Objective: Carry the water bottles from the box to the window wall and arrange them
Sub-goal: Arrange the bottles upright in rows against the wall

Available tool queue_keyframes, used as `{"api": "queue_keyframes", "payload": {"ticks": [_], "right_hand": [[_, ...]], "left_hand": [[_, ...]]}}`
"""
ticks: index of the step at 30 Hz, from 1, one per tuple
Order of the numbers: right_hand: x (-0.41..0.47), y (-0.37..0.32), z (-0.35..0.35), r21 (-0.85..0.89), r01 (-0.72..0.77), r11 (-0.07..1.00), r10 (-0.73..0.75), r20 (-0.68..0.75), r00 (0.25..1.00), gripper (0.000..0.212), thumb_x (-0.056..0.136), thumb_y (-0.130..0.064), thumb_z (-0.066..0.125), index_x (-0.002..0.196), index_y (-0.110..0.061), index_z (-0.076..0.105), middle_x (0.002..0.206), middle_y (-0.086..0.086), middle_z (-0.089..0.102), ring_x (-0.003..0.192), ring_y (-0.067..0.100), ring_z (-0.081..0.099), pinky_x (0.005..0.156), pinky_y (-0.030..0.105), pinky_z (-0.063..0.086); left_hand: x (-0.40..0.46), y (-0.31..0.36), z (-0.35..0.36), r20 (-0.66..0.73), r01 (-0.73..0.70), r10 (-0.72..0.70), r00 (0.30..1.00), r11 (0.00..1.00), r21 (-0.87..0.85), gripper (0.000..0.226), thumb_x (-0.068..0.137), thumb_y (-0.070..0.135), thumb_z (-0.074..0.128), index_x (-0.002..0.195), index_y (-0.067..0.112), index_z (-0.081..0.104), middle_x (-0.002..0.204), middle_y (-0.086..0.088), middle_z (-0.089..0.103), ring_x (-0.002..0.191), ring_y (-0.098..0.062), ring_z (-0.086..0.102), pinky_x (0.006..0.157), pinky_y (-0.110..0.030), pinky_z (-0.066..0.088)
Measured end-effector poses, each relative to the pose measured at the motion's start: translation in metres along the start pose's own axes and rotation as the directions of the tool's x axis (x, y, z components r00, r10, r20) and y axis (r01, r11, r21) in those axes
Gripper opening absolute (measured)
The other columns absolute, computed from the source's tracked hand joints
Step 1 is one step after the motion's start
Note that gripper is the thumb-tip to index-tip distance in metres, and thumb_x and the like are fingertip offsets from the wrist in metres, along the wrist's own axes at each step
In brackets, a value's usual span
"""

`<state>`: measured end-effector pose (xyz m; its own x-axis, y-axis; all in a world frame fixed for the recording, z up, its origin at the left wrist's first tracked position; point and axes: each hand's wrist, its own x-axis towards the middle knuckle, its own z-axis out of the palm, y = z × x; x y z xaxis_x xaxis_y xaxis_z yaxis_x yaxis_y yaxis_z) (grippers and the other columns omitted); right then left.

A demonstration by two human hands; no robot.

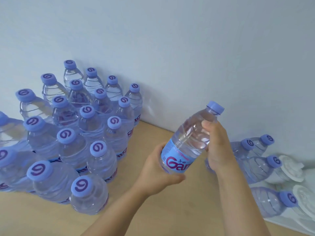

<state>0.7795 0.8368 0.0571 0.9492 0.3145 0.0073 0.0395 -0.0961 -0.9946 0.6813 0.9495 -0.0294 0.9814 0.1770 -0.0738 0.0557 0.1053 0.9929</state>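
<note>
We are holding one water bottle tilted above the floor, cap pointing up-right toward the wall. Our left hand is curling around its base, our right hand gripping its shoulder, beside the standing bottles.

Two bare forearms reach in from the bottom edge, with no sleeve on either as far as they show. The left hand and right hand are bare too, without gloves, rings, watch or bands. The fingers show short, plain nails.
</note>
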Motion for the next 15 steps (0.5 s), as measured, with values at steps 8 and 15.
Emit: {"api": "queue_keyframes", "payload": {"ticks": [8,15], "right_hand": [[0.040,0.014,0.001,-0.396,-0.084,0.915,0.072,-0.045,0.996,0.053,0.057,-0.059,0.072,0.083,-0.014,0.060,0.075,0.001,0.066,0.076,0.022,0.066,0.069,0.042,0.055],[0.084,0.043,0.034,-0.463,-0.102,0.880,0.060,-0.105,0.993,0.050,0.062,-0.050,0.077,0.091,-0.017,0.053,0.081,-0.007,0.060,0.079,0.016,0.061,0.073,0.039,0.052]], "left_hand": [[0.035,-0.021,0.000,-0.188,0.147,-0.128,0.974,0.985,0.090,0.064,0.039,0.033,0.079,0.097,0.042,0.052,0.087,0.013,0.067,0.076,-0.010,0.066,0.068,-0.033,0.058],[0.069,-0.046,0.006,-0.437,0.176,-0.166,0.884,0.984,-0.017,0.059,0.073,-0.001,0.061,0.104,0.046,0.042,0.106,0.015,0.046,0.092,0.005,0.051,0.065,-0.002,0.039]]}}
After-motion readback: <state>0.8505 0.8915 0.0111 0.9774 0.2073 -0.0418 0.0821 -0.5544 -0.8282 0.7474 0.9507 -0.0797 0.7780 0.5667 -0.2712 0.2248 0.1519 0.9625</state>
